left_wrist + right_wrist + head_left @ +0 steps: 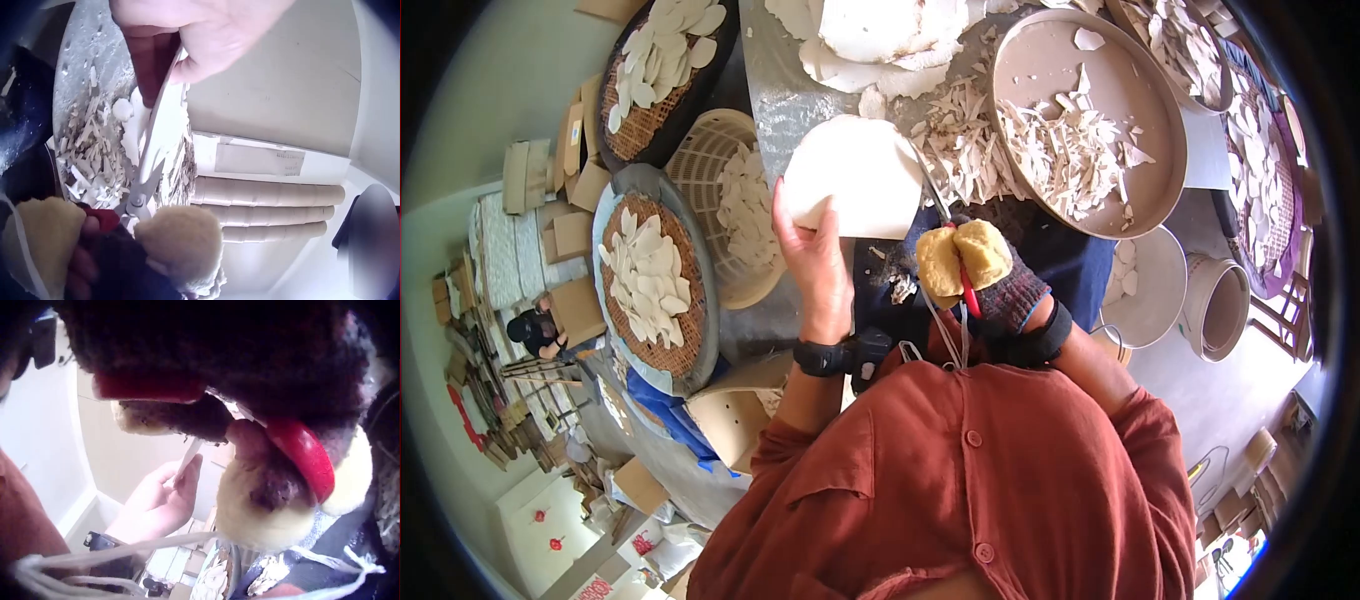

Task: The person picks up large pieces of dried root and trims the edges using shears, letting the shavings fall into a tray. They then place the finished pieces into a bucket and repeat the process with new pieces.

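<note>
In the head view my bare left hand [815, 265] pinches the lower edge of a white, flat, rounded sheet [855, 180], thumb on its face. My right hand [1020, 295], in a dark knitted glove, grips shears [135, 202] with red handles [306, 459]. Yellow foam padding [940, 265] wraps the handles, and pale cords hang from them. The shears' blades lie along the sheet's right edge. In the left wrist view the sheet stands nearly edge-on, its lower end right at the blades. Glove and foam hide part of the handles.
Pale offcuts [960, 145] lie heaped on the metal table [785, 95], beside a round brown tray [1165, 160] holding more. Larger sheets [885, 30] are stacked behind. To the left stand a plastic basket [700, 150] and a woven tray [620, 215] of oval pieces. A person [540, 330] is far left.
</note>
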Demonstrator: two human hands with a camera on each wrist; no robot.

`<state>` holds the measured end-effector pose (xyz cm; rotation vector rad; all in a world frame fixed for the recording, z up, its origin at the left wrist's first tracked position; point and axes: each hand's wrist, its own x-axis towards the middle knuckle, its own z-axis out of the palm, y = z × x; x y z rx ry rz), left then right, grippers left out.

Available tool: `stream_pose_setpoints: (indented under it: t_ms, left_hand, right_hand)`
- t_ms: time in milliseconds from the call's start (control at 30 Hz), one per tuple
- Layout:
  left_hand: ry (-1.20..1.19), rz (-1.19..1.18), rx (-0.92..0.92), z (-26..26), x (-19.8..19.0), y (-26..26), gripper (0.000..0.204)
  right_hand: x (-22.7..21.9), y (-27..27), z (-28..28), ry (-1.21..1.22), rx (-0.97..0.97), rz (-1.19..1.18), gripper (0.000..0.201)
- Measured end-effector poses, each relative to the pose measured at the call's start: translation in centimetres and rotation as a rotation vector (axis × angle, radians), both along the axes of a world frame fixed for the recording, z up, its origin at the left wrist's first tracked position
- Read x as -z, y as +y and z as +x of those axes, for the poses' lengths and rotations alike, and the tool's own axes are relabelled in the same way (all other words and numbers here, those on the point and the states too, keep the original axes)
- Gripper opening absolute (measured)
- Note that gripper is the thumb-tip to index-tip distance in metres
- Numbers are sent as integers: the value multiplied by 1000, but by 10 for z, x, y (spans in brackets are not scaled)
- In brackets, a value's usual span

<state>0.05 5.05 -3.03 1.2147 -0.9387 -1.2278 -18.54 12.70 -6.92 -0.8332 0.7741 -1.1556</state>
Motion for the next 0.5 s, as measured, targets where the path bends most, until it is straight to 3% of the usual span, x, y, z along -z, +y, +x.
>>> stream_pose_setpoints:
  t_ms: [100,200,300,367,467,500]
  left_hand:
    - [-67,-8,-19,-3,4,-2,69]
    - [-44,35,-15,-1,5,-7,66]
    - [-18,41,115,7,3,-11,64]
    - [-73,33,142,7,2,-12,63]
    - [-87,76,199,10,-3,-16,64]
    - [-77,99,217,11,-4,-18,65]
  right_hand:
    - [-12,-2,-7,853,15,-547,24]
    - [-1,1,-1,556,-26,-285,25]
    - [9,1,-1,300,-57,-123,25]
    - [11,2,-8,53,-95,129,26]
    - [-19,-4,-16,923,-80,-604,24]
    - [-19,-2,-15,877,-100,-523,24]
